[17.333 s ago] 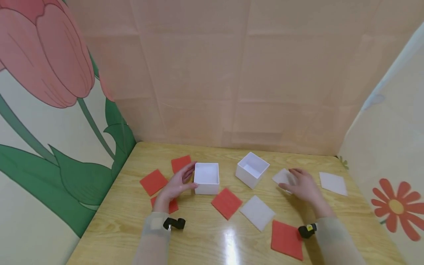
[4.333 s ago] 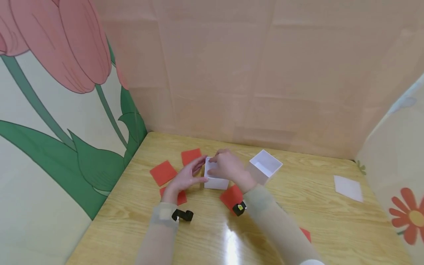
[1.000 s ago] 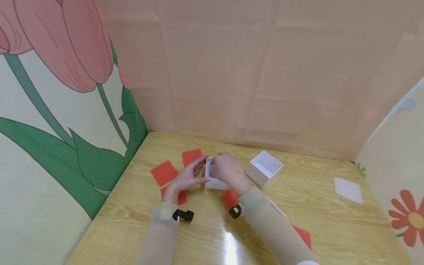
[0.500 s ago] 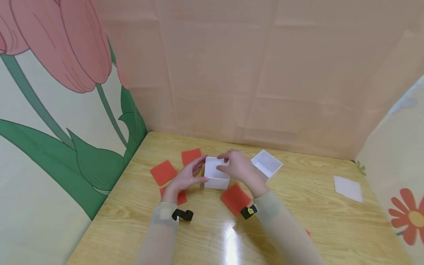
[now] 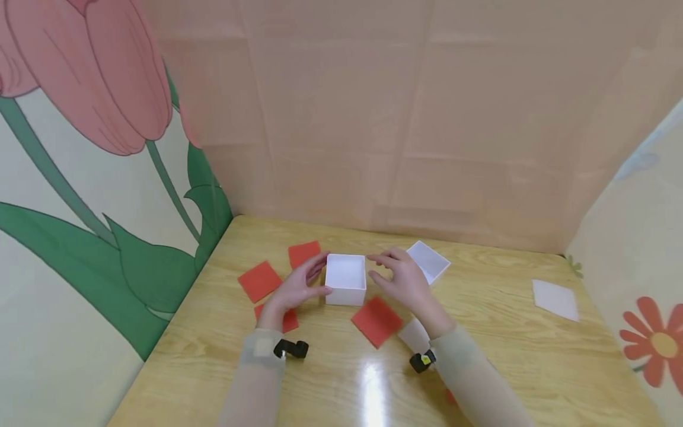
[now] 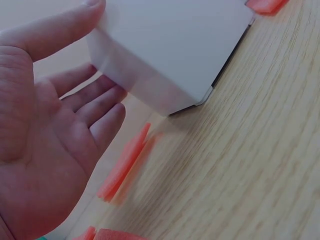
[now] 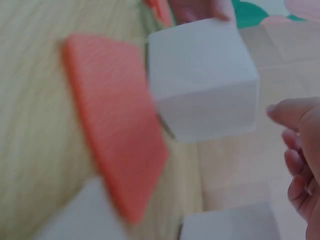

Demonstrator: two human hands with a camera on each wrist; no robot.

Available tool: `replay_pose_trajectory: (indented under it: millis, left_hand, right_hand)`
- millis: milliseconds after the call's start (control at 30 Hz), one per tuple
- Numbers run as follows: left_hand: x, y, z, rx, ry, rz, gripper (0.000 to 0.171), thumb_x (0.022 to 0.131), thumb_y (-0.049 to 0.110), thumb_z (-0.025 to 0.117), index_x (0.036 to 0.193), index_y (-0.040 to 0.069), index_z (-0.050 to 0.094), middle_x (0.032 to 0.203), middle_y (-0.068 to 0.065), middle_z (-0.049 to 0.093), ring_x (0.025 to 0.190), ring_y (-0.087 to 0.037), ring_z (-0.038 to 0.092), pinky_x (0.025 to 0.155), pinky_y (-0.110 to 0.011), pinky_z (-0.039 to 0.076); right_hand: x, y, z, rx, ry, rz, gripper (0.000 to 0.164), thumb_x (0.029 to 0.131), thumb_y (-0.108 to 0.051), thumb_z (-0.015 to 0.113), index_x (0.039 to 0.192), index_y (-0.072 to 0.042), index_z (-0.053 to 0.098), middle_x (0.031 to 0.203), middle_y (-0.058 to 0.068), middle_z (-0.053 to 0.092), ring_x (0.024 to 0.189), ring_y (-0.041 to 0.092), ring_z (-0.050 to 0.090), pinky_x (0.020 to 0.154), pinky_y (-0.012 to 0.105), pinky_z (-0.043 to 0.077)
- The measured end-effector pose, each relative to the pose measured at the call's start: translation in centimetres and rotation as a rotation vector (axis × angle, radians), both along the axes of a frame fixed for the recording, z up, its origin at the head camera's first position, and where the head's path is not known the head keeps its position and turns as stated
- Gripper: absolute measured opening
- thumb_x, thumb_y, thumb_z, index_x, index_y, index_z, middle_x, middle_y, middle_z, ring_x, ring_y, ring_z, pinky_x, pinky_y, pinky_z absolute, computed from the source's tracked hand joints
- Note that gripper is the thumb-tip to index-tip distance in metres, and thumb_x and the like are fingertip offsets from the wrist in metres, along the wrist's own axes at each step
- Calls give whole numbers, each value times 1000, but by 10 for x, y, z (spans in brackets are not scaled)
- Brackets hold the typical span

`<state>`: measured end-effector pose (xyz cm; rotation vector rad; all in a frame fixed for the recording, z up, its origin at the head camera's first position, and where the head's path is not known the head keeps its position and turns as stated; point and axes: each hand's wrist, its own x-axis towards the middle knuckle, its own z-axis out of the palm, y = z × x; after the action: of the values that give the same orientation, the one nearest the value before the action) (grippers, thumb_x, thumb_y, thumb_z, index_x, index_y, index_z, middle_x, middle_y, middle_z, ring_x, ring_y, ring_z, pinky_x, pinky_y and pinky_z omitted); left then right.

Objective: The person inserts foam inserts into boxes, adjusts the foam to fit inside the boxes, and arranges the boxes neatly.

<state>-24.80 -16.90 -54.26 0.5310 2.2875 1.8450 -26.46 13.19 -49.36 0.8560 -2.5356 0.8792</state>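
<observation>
A white open-topped box (image 5: 345, 296) stands on the wooden table, its pale inner floor in plain sight below the rim. My left hand (image 5: 294, 292) rests along its left side: the thumb is at the near corner, the outstretched fingers against the left wall, as the left wrist view also shows. Just right of the box hovers my right hand (image 5: 408, 284), thumb and fingers parted with nothing between them. A red foam-like square (image 7: 117, 120) lies in front of the box. Partly behind the right wrist is a white square (image 5: 416, 337).
A second white box (image 5: 428, 262), turned at an angle, stands behind the right hand. Left of the left hand lie more red squares (image 5: 259, 281). Another white square (image 5: 555, 299) sits at the far right. Under the right forearm a bit of red square (image 5: 450, 396) shows.
My right hand has come out of the near box and moved right. The white square it touched beside the second box 17 seconds ago is gone from there. My left hand stays at the box.
</observation>
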Motion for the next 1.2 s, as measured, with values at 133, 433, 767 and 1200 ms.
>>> replay_pose_trajectory:
  millis: [133,433,767,1200]
  left_hand:
    - [0,0,0,-10,-6,4,97,92,19,88,169,8,30,171,-6,37,157,-26,35,127,-41,30]
    - [-2,-1,0,-4,-16,-11,97,92,22,88,170,11,30,171,-6,37,158,-26,35,127,-41,31]
    - [-2,0,-1,3,6,-22,96,94,16,86,170,7,28,172,-9,35,158,-30,33,128,-43,29]
    - [-3,0,-4,-19,4,-8,96,93,21,88,169,11,30,171,-7,37,158,-27,34,128,-42,29]
  right_hand:
    - [1,14,-9,-34,56,-1,32,91,-18,86,122,-13,81,106,5,71,90,20,63,73,38,56]
    - [9,54,-6,-84,53,42,30,91,-16,87,121,-13,82,107,5,71,90,14,58,67,25,47]
    - [25,163,-26,-164,48,-145,27,87,-4,87,113,-11,83,100,2,74,84,12,59,59,20,39]
    - [4,362,-72,203,-247,-415,66,89,-11,76,144,14,50,142,45,46,120,68,47,93,77,42]
